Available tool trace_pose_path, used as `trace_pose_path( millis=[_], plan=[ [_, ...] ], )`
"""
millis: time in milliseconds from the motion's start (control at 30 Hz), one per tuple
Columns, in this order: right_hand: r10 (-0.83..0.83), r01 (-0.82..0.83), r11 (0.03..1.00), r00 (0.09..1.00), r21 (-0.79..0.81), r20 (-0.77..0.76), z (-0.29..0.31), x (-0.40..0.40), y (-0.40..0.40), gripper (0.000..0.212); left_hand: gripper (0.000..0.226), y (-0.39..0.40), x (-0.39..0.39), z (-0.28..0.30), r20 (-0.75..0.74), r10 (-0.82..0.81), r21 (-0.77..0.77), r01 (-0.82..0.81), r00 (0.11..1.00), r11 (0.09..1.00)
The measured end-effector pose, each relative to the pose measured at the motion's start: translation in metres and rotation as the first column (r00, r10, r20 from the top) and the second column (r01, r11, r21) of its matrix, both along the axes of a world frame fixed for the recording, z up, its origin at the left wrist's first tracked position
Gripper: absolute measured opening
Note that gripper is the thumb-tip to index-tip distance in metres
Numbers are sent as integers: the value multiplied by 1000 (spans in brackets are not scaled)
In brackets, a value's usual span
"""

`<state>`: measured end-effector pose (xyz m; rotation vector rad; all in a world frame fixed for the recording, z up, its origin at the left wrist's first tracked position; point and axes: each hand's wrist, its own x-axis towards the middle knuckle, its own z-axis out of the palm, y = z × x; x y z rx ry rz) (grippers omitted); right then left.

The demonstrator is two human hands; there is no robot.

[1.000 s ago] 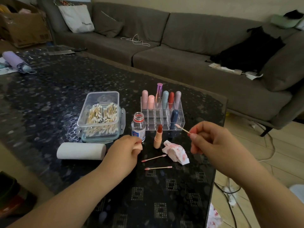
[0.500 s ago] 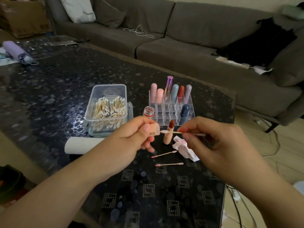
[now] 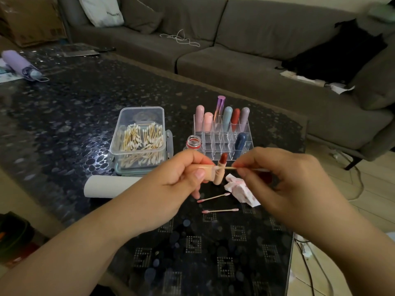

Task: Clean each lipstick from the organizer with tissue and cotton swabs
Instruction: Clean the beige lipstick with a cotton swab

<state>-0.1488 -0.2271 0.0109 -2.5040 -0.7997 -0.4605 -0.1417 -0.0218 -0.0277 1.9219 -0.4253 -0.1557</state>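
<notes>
L hand point(image 3: 171, 184) pinches cap point(image 3: 204, 171) | R hand point(image 3: 284, 180) pinches swab point(image 3: 229, 167) mid-stick | we judge swab light, bendy: grip near tip | lipstick point(image 3: 221, 168) soft, smears

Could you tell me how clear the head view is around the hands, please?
Head view: dim indoor light; left hand and right hand slightly soft; cotton swab thin but readable; sofa lines bow from wide-angle distortion; glossy table shows patchy glare.

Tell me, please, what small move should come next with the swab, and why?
Probably ease the wooden cotton swab into the peach lipstick cap and twist. The right hand pinches the stick with its tip at the cap's mouth, the left hand holds the cap, and the uncapped red lipstick stands behind.
</notes>
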Motion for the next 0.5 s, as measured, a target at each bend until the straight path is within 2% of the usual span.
trace_pose_path(
  millis=[100, 167, 267, 400, 500],
  plan=[
    [49, -50, 999, 997, -17, -63, 0, -2, 0, 17, 22, 0, -1, 1, 8, -7, -27, 7, 1000, 1000],
    [60, -59, 998, 995, 13, -77, 0, -2, 1, 14, 20, -1, -2, 3, 4, -17, -27, 18, 1000, 999],
    [-9, 9, 1000, 998, 7, -58, -1, 0, -2, 9, 15, -2, -1, 4, 10, -9, -49, 10, 1000, 999],
    [47, -45, 999, 986, 12, -158, -2, -1, -3, 12, 21, -3, 0, 3, 6, -14, -97, 14, 1000, 995],
    [19, -18, 1000, 995, 15, -100, -2, 1, -4, 15, 21, -4, 0, 3, -8, -23, -132, 22, 1000, 991]
  ],
)
